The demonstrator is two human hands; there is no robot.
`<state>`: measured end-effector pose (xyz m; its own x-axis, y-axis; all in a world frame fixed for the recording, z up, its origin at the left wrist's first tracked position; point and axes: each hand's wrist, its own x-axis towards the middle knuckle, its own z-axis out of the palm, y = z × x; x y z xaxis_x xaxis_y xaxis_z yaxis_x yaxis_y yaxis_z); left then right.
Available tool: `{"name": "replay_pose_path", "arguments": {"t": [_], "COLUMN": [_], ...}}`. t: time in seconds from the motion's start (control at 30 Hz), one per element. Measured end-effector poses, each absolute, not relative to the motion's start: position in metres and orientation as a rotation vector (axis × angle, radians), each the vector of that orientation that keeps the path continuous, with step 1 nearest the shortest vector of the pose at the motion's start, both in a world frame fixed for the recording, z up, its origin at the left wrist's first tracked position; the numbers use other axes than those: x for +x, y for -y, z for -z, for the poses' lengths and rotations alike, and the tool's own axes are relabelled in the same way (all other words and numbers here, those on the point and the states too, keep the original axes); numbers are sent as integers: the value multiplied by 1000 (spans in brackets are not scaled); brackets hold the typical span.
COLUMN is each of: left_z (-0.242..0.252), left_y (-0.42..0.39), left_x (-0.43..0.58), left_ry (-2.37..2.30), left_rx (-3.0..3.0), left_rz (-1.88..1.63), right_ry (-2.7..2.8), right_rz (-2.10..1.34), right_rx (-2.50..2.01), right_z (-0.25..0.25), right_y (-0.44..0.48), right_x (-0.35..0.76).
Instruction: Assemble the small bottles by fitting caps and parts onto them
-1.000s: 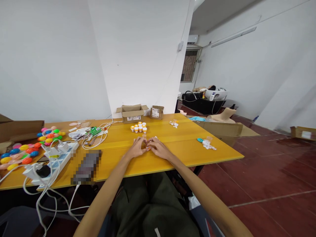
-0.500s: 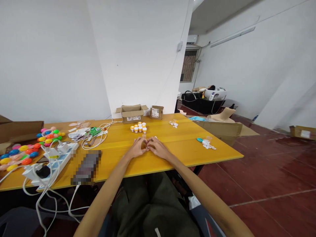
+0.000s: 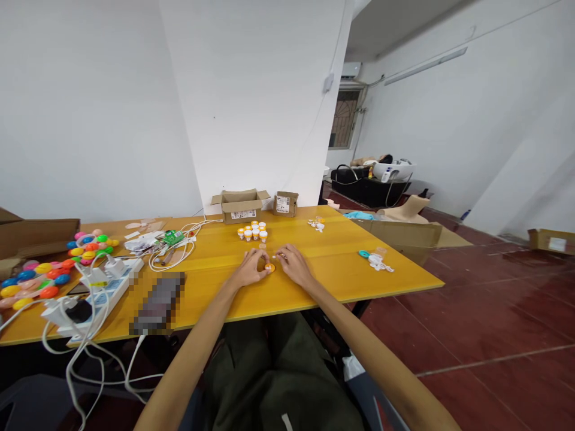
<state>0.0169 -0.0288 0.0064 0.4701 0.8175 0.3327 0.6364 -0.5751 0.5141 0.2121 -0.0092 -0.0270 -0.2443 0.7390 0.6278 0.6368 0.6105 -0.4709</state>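
I note the left hand [image 3: 252, 267] pinching a small round orange plastic cap [image 3: 269, 267] mid-table on the yellow wooden table [image 3: 314, 281]; the right hand [image 3: 291, 263] pinches a tiny white piece [image 3: 275, 257] just beside it.

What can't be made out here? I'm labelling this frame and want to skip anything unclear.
- Head view: the small white piece at the right hand is too small to identify.
- The orange cap by the left hand: fingers partly hide it; grip unclear.
- The dark item near the power strip is pixelated.
- The box hides its contents behind its own wall.
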Motion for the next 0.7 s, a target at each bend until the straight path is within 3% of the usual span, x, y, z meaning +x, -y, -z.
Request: {"name": "replay_pose_path", "arguments": {"t": [0.4,0.7], "left_z": [-8,-8], "left_y": [29,30], "left_x": [18,17], "left_ry": [-1258,-1262], "left_rx": [2399,2408], "left_rz": [-806,-795], "right_ry": [2127,2087], "right_rz": [44,5], "right_rx": [-1153,-1136], "right_z": [39,43], "right_y": [-3,-7], "right_x": [209,215]}}
